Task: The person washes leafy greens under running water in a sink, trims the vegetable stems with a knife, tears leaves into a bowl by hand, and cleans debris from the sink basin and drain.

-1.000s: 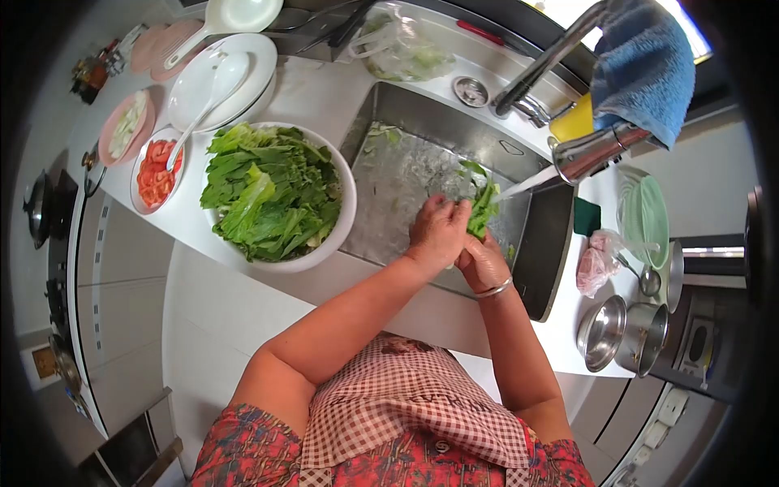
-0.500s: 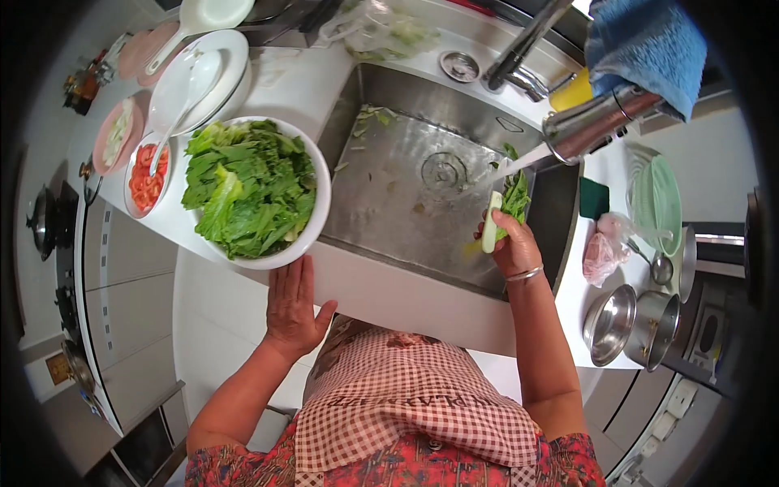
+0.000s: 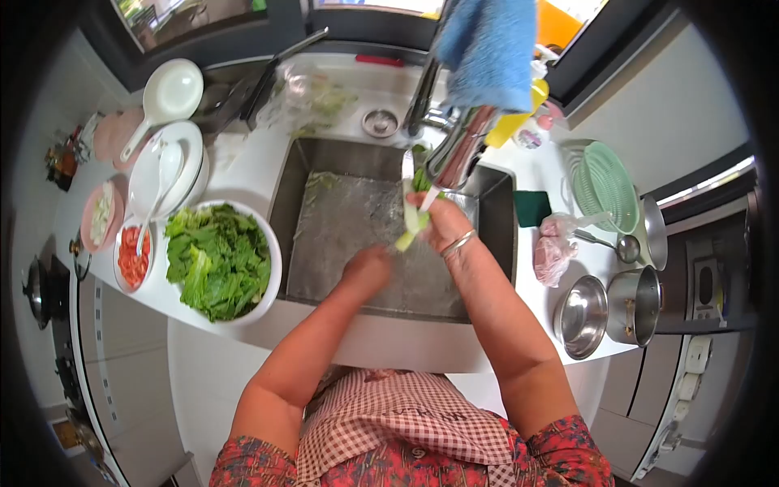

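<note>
The white bowl (image 3: 277, 261) is full of green leaves (image 3: 217, 261); a smaller bowl (image 3: 152, 256) holds red pieces (image 3: 132, 261), and the pink bowl (image 3: 119, 217) holds white pieces (image 3: 101, 216). Above the sink (image 3: 324, 268), the right hand (image 3: 446, 221) pinches a stalk (image 3: 411, 221), whose leaf is partly hidden by the faucet (image 3: 464, 146). The left hand (image 3: 370, 272) is blurred; I cannot tell if it is spread.
</note>
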A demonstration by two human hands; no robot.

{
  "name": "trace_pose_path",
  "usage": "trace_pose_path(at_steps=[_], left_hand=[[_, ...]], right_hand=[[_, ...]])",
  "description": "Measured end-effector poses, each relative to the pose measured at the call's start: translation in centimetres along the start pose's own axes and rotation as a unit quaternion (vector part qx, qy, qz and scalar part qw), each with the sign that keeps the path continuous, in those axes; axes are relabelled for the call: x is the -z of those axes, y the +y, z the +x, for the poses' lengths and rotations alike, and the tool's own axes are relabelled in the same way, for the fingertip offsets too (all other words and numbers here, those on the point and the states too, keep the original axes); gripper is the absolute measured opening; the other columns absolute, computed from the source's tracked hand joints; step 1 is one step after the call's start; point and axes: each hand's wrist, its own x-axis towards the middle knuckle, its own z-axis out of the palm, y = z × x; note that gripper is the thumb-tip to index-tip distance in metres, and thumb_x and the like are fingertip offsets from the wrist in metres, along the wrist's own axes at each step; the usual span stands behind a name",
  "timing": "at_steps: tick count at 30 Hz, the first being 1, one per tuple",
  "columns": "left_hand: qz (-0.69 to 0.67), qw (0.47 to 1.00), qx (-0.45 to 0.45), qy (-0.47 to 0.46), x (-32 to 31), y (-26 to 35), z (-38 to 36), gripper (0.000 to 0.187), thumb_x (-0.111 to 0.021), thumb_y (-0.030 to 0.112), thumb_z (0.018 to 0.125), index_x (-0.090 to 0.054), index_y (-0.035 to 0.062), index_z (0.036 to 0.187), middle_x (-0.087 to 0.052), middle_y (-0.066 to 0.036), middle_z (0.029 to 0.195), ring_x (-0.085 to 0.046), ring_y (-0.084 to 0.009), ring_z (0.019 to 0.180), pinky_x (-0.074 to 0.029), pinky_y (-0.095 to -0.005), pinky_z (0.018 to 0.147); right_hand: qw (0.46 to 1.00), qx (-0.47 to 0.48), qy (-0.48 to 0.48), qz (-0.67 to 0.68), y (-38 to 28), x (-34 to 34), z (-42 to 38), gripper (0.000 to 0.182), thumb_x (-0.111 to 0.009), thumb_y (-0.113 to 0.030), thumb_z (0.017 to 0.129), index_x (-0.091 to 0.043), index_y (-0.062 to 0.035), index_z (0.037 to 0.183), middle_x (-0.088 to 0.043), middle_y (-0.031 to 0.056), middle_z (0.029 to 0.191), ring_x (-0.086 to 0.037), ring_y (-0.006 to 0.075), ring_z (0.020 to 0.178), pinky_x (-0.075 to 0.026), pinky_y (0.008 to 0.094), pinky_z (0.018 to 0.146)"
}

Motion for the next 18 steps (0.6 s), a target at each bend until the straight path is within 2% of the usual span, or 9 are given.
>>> trace_pose_path(at_steps=[2, 3, 5, 8, 11, 13, 15, 17, 18], left_hand=[[-0.393, 0.913, 0.106, 0.028, 1.3, 0.4, 0.1, 0.055, -0.049, 0.052, 0.092, -0.057, 0.0065, 0.122, -0.066, -0.010, 0.108, -0.066, -0.0250, 0.086, -0.051, -0.0390, 0.077], [-0.388, 0.916, 0.099, 0.024, 2.4, 1.4, -0.2, 0.055, -0.049, 0.052, 0.092, -0.057, 0.0065, 0.122, -0.066, -0.010, 0.108, -0.066, -0.0250, 0.086, -0.051, -0.0390, 0.077], [-0.586, 0.804, 0.092, -0.025, 4.7, 3.8, -1.1, 0.053, -0.047, 0.050, 0.096, -0.057, 0.0040, 0.120, -0.066, -0.006, 0.103, -0.063, -0.0153, 0.081, -0.051, -0.0312, 0.072], [-0.622, 0.783, -0.013, 0.002, 3.2, 5.1, -0.2, 0.039, -0.049, 0.038, 0.099, -0.060, 0.0014, 0.109, -0.064, -0.005, 0.093, -0.061, -0.0133, 0.079, -0.048, -0.0274, 0.071], [-0.578, 0.813, 0.007, 0.061, 1.3, 4.4, 1.2, 0.034, -0.046, 0.032, 0.101, -0.060, 0.0007, 0.105, -0.064, -0.005, 0.095, -0.061, -0.0118, 0.079, -0.047, -0.0257, 0.069], [-0.593, 0.804, -0.001, 0.046, 1.7, 4.7, 0.9, 0.031, -0.045, 0.029, 0.101, -0.058, 0.0007, 0.106, -0.064, -0.006, 0.098, -0.062, -0.0148, 0.078, -0.050, -0.0296, 0.065], [-0.663, 0.746, 0.057, 0.028, 2.3, 4.9, -0.2, 0.031, -0.045, 0.029, 0.100, -0.054, 0.0011, 0.111, -0.060, -0.005, 0.087, -0.059, -0.0159, 0.068, -0.050, -0.0353, 0.056], [-0.663, 0.740, 0.102, 0.053, 1.9, 2.7, -0.2, 0.032, -0.045, 0.031, 0.099, -0.051, 0.0044, 0.116, -0.053, -0.004, 0.077, -0.052, -0.0146, 0.058, -0.047, -0.0367, 0.048], [-0.647, 0.752, 0.116, 0.047, 2.7, 2.8, -1.3, 0.035, -0.046, 0.034, 0.099, -0.048, 0.0065, 0.120, -0.050, -0.003, 0.075, -0.047, -0.0138, 0.053, -0.045, -0.0347, 0.048]], right_hand=[[0.994, -0.003, -0.002, -0.112, -0.5, 0.6, -1.2, 0.029, -0.074, -0.011, 0.077, -0.062, -0.0044, 0.102, -0.066, 0.0069, 0.087, -0.065, 0.0201, 0.070, -0.053, 0.0320, 0.057], [0.996, -0.003, -0.004, -0.094, -0.1, 0.2, -1.9, 0.033, -0.074, -0.010, 0.076, -0.061, -0.0033, 0.106, -0.066, 0.0074, 0.088, -0.065, 0.0191, 0.070, -0.054, 0.0312, 0.060], [0.998, -0.014, -0.007, -0.068, 1.3, 0.1, -2.8, 0.034, -0.074, -0.011, 0.077, -0.061, -0.0032, 0.107, -0.066, 0.0068, 0.088, -0.065, 0.0174, 0.070, -0.054, 0.0295, 0.059], [0.991, -0.033, -0.048, -0.119, 2.9, 0.7, -3.4, 0.036, -0.074, -0.011, 0.077, -0.060, -0.0025, 0.109, -0.066, 0.0075, 0.089, -0.066, 0.0183, 0.073, -0.055, 0.0305, 0.062], [0.989, -0.042, -0.039, -0.135, 4.1, 1.9, -3.0, 0.030, -0.072, -0.014, 0.080, -0.062, -0.0037, 0.105, -0.066, 0.0048, 0.090, -0.062, 0.0105, 0.070, -0.044, 0.0221, 0.052], [0.993, -0.034, -0.022, -0.114, 4.1, 2.2, -3.1, 0.032, -0.071, -0.016, 0.081, -0.061, -0.0027, 0.108, -0.066, 0.0053, 0.087, -0.061, 0.0113, 0.070, -0.046, 0.0235, 0.056], [0.980, 0.017, -0.069, -0.183, 4.4, 3.4, -2.2, 0.033, -0.070, -0.017, 0.082, -0.060, -0.0007, 0.109, -0.066, 0.0059, 0.087, -0.063, 0.0128, 0.074, -0.049, 0.0260, 0.061], [0.951, 0.003, -0.060, -0.303, 1.9, 4.9, -1.1, 0.034, -0.069, -0.018, 0.081, -0.060, 0.0014, 0.107, -0.067, 0.0081, 0.091, -0.064, 0.0166, 0.077, -0.052, 0.0305, 0.067], [0.897, 0.048, -0.046, -0.437, 0.2, 5.3, -0.7, 0.033, -0.069, -0.019, 0.079, -0.062, 0.0019, 0.104, -0.067, 0.0102, 0.090, -0.064, 0.0188, 0.076, -0.052, 0.0324, 0.068]])
